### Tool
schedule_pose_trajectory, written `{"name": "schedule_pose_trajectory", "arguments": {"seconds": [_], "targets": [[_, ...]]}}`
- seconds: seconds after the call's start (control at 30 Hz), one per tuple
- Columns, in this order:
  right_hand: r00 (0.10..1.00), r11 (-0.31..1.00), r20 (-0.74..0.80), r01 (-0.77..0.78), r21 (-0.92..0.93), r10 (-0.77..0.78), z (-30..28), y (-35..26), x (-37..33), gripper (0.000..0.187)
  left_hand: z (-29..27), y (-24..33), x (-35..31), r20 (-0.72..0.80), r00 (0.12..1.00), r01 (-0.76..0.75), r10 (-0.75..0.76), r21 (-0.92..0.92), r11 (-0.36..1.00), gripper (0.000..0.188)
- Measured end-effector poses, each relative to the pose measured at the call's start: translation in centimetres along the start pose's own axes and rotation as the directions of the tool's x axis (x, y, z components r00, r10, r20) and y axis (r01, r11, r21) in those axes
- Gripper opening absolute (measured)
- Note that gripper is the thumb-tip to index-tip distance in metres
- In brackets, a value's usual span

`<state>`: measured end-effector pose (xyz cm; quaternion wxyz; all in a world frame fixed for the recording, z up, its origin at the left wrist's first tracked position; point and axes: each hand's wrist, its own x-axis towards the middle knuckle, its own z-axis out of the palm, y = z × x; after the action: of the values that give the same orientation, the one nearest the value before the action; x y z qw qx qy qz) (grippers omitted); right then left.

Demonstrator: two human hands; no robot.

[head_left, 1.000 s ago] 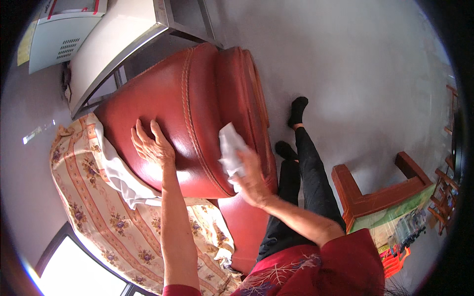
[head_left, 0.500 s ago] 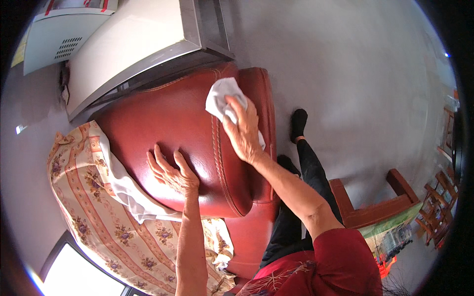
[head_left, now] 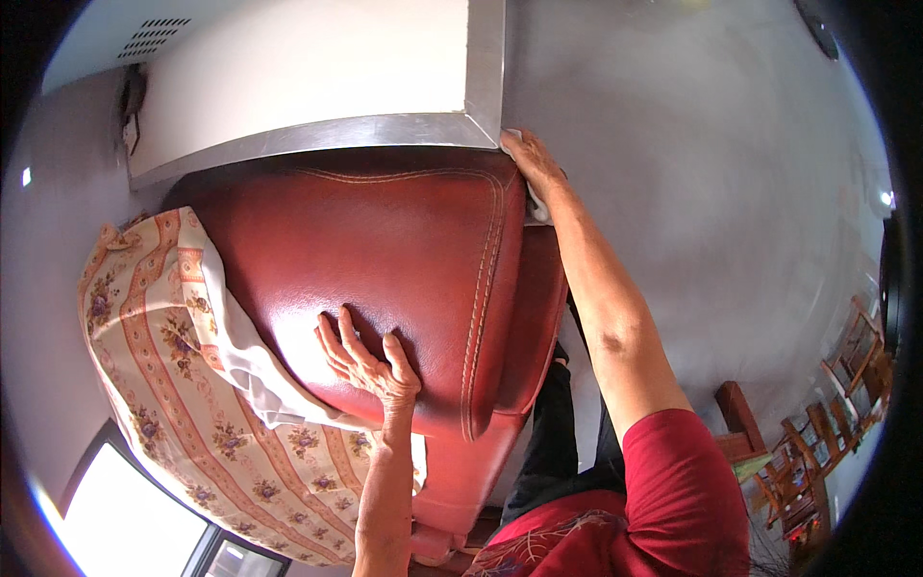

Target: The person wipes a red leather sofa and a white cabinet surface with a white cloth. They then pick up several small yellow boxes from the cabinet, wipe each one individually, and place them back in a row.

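Compared with the earlier frames, the right hand [head_left: 535, 165] has moved from the right-hand seam of the red leather seat [head_left: 385, 240] to its far right corner, just beside the corner of the white table [head_left: 317, 77]; the left hand [head_left: 373, 365] remains flat on the seat. The right arm reaches far, nearly straight, its partly closed hand on a white cloth [head_left: 540, 210], grip tightness not discernible. The left hand lies palm down, fingers spread, holding nothing. Counted: two hands, one cloth, one table, one floral cover [head_left: 231, 428] at left.
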<state>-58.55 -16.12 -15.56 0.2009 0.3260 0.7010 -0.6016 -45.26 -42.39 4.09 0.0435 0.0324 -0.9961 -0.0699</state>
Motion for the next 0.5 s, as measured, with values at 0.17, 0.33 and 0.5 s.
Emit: {"name": "schedule_pose_trajectory", "arguments": {"seconds": [0.17,0.33,0.5], "targets": [[0.993,0.984,-0.073,0.104,0.141,-0.095,0.1,-0.9,-5.4,0.065,0.0,-0.4,-0.5,-0.017,1.0,0.015,-0.016,-0.011,1.0,0.064],[0.952,0.939,-0.208,0.267,0.216,-0.223,1.6,-0.2,-13.0,0.056,0.0,-0.1,-0.4,-0.044,0.999,0.02,-0.02,0.01,1.0,0.062],[0.977,0.882,-0.147,0.206,0.424,-0.158,5.2,1.8,-25.5,0.068,0.1,-0.2,-0.5,-0.078,0.997,0.029,-0.023,0.067,0.997,0.059]]}}
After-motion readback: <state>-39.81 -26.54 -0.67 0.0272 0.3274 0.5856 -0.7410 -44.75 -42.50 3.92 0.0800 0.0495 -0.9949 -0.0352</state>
